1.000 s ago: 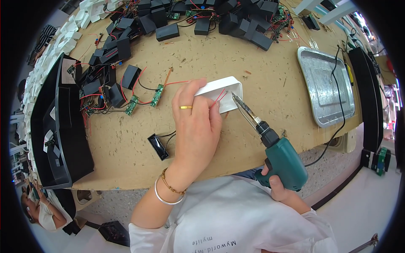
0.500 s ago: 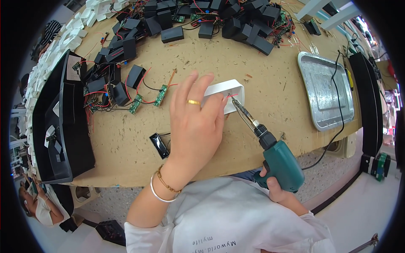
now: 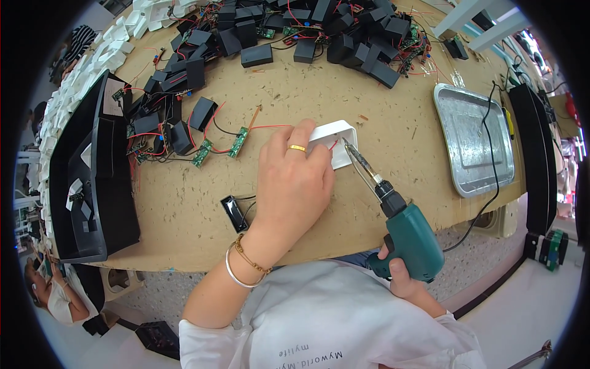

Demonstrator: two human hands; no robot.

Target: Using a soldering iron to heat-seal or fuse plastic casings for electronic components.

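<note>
My left hand (image 3: 294,175) bends over a white plastic housing (image 3: 335,130), its fingers closed on the near left side and partly hiding it. A short red wire shows inside the housing beside my fingertips. In my right hand (image 3: 401,275) is a green pistol-shaped soldering gun (image 3: 413,238), gripped by its handle. Its thin metal tip reaches the housing's inner right side, close to the red wire; whether it touches cannot be made out. A small black module with a glossy face (image 3: 233,213) lies left of my left wrist, its dark wires running under the hand.
Green circuit boards (image 3: 238,142) with red and black wires lie left of the hand. Black boxes (image 3: 257,56) are heaped along the far side. A black bin (image 3: 92,184) stands at the left, a metal tray (image 3: 482,138) at the right with the gun's cord across it.
My left hand has shifted slightly right and its raised fingers have lowered onto the white housing. The soldering gun's tip has moved a little to the right within the housing.
</note>
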